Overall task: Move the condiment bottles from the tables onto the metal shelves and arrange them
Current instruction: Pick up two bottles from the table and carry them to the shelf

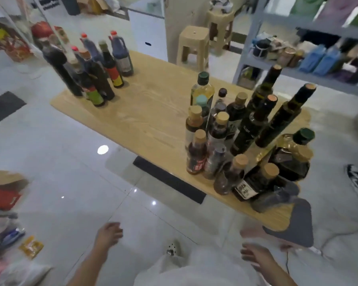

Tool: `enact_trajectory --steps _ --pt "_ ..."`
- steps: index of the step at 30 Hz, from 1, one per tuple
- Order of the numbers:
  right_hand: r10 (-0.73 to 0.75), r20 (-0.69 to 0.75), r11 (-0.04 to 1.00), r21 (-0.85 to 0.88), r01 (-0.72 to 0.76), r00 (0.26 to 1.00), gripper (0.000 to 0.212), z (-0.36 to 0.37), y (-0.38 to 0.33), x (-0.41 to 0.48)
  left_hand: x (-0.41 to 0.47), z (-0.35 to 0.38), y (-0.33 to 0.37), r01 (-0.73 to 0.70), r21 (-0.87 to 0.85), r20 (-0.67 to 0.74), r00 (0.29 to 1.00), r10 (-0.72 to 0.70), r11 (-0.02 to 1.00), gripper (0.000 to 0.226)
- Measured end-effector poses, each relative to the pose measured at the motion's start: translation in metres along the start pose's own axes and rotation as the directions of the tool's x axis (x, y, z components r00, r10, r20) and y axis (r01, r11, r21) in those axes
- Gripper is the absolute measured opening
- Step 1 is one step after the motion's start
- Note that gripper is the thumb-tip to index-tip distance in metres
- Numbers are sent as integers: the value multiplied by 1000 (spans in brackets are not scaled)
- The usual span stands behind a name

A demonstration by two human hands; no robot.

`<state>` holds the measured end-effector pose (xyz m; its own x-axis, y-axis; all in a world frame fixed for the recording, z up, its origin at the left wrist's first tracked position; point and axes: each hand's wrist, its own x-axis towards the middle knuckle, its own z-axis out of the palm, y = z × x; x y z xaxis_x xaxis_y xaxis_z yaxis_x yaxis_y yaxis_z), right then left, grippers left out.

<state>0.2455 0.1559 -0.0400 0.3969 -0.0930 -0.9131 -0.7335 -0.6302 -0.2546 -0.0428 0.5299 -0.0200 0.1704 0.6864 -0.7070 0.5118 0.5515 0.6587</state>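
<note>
A light wooden table (149,112) carries two clusters of condiment bottles. The far-left cluster (95,69) has several dark sauce bottles with red caps. The near-right cluster (242,139) holds several dark oil and sauce bottles with tan or green caps, among them a pale oil bottle (202,89). A grey metal shelf unit (310,48) stands at the upper right. My left hand (110,233) hangs low in front of me with loosely curled fingers, holding nothing. My right hand (256,254) is also low, near the table's front corner, and holds nothing.
Two beige plastic stools (193,44) stand behind the table. The shelves hold blue packs (320,58) and assorted jars. Bags and packets (6,230) lie on the glossy tiled floor at the left. A dark mat (3,107) lies at the far left.
</note>
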Motion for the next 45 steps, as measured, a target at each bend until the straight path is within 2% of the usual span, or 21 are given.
enact_trajectory --steps 1,4,6,8,10,13,15,17,20,23,26,28,31,35,39,42,45 --pt "-18 13 1000 21 17 1000 14 6 -7 -4 -7 35 2 43 8 -5 999 -43 999 16" --pt "-46 16 998 46 45 999 14 15 -24 -12 15 59 23 43 48 21 999 -44 998 14" --pt "-48 11 997 57 48 999 13 14 -24 -10 23 74 23 91 119 36 995 -96 989 13" --pt "-75 -22 996 44 76 997 13 12 -27 -7 19 96 2 130 221 113 981 -158 966 10" --pt "-112 -55 993 38 114 992 14 9 -30 -1 20 117 -18 150 262 108 977 -183 953 18" --pt "-162 -62 987 -4 162 985 18 9 -40 -1 30 135 -21 31 429 133 986 -97 903 16" --pt "-237 -54 971 -33 236 970 15 15 -49 -9 29 140 -1 -51 449 183 982 -37 892 16" --pt "-326 -36 945 -5 326 945 14 25 -61 -19 32 145 32 -214 468 264 960 95 858 17" --pt "-462 -40 887 -2 463 886 29 45 -80 -31 30 158 86 -451 446 417 869 267 773 28" --pt "-548 -140 832 12 555 824 24 60 -97 -41 18 177 130 -660 329 575 707 410 676 53" --pt "-582 -222 804 -13 595 782 20 66 -111 -48 8 201 158 -774 221 680 558 476 593 74" --pt "-591 -259 790 3 613 764 24 67 -117 -52 1 213 167 -796 175 708 511 489 579 78" --pt "-598 -290 780 7 626 747 28 72 -121 -53 -6 225 174 -773 132 707 512 488 620 75" --pt "-586 -325 791 -31 612 742 51 84 -125 -56 -6 230 179 -752 103 698 521 491 651 64" --pt "-576 -422 795 -93 599 700 50 93 -130 -61 2 229 189 -715 111 741 522 422 690 63" --pt "-557 -552 799 -151 582 621 53 101 -135 -72 9 227 199 -705 132 749 532 395 697 62" --pt "-556 -628 783 -174 597 545 59 108 -137 -74 13 226 208 -727 155 780 505 369 669 61"
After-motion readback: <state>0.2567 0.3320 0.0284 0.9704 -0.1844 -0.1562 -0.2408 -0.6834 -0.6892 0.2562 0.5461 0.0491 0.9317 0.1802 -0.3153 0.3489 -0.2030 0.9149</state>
